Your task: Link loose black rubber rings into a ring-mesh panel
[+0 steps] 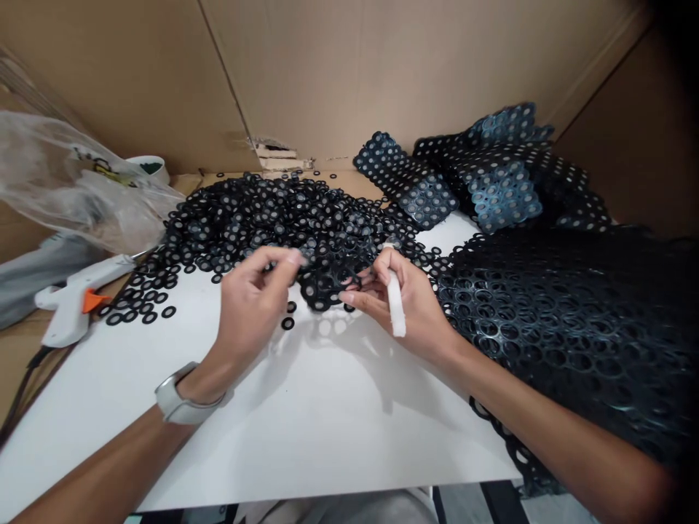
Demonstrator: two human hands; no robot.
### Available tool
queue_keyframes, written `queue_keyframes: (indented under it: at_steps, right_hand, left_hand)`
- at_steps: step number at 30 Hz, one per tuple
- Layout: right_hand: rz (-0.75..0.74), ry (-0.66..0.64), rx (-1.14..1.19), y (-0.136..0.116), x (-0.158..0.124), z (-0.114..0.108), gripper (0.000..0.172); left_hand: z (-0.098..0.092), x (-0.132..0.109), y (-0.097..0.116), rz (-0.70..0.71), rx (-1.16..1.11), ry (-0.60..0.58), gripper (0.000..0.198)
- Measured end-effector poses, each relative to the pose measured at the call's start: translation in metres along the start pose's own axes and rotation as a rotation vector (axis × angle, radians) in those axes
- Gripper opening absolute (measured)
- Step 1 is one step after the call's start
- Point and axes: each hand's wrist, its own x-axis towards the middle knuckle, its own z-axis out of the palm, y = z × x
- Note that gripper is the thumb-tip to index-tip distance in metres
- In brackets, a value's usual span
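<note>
My left hand (252,297), a watch on its wrist, is closed in a pinch above the white tabletop. Its fingertips are blurred, and whatever they may hold does not show. To the right, my right hand (409,302) grips a small sheet of joined black rings (323,290) between thumb and fingers. A flat white strip (397,304) also passes through this hand and hangs over its back. Behind both hands rises a big heap of loose black rings (256,215). A couple of single rings (287,324) lie beside my left hand.
Large sheets of punched black rings (573,313) cover the right side. More folded ring sheets (505,193) stand at the back right. A white glue gun (76,295) with an orange trigger, a clear plastic bag (92,196) and a white cup (147,169) are at left. Cardboard walls (349,80) enclose the back.
</note>
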Motion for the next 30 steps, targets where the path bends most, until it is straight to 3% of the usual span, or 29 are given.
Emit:
queue_keyframes:
  at_steps: [2, 4, 8, 12, 15, 30]
  right_hand:
    - [0.01, 0.012, -0.012, 0.0, 0.0, -0.001, 0.07]
    - [0.015, 0.036, -0.023, 0.0, 0.0, -0.001, 0.07]
    - [0.011, 0.094, 0.029, 0.002, 0.001, -0.001, 0.072]
    - [0.02, 0.086, 0.068, 0.003, 0.001, 0.0, 0.075]
    - [0.039, 0.077, 0.075, 0.002, 0.001, 0.0, 0.075]
    - [0.108, -0.025, 0.127, -0.001, 0.002, -0.003, 0.068]
  left_hand:
    - [-0.008, 0.011, -0.007, -0.066, -0.028, 0.135, 0.023]
    - [-0.014, 0.019, -0.013, -0.048, -0.015, 0.196, 0.021]
    - [-0.014, 0.016, -0.012, 0.067, 0.043, 0.069, 0.039]
    - [-0.004, -0.002, -0.002, 0.347, 0.156, -0.122, 0.017]
    - [0.002, -0.01, 0.001, 0.473, 0.193, -0.204, 0.019]
    - [-0.001, -0.009, -0.003, 0.519, 0.203, -0.215, 0.028]
